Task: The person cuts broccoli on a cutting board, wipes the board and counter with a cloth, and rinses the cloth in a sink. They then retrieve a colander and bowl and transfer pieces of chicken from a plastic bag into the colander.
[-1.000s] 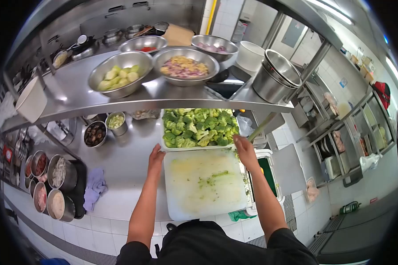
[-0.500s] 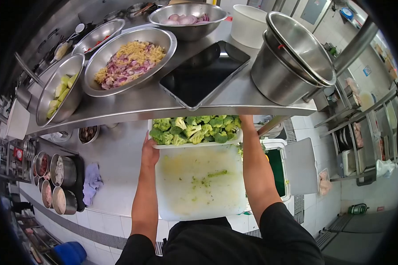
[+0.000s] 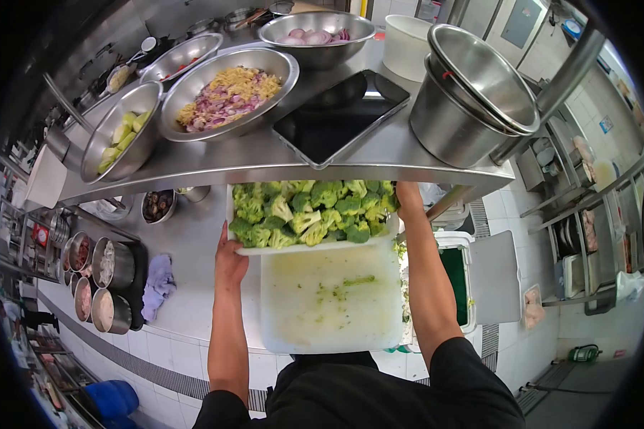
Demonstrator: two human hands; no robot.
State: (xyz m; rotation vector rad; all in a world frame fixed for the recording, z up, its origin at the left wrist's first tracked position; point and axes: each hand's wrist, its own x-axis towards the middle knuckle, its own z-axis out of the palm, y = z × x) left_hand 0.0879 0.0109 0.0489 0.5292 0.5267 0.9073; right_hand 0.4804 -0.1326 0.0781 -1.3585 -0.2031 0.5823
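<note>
A white tray [image 3: 300, 249] full of cut broccoli florets [image 3: 315, 211] is held between my two hands at the far end of the cutting board, partly under the steel shelf. My left hand [image 3: 230, 259] grips its near left corner, fingers along the side. On the right side, my right hand [image 3: 409, 200] is closed on the tray's edge, its fingertips partly hidden. The tray sits slightly tilted, its left front corner nearer me. Below it lies the white cutting board [image 3: 329, 314], with green crumbs and a thin stem piece on it.
The steel shelf [image 3: 265, 174] overhangs the tray. It carries a black tablet [image 3: 340, 118], a bowl of chopped onion [image 3: 229, 93], other bowls and stacked steel pots [image 3: 472, 93]. A purple cloth [image 3: 157, 286] and several pots stand left; a lidded white bin [image 3: 461, 286] is right.
The tray has come toward me and a little left, turning slightly, and more of the broccoli shows from under the shelf. Both hands moved with it. The view has shifted slightly.
</note>
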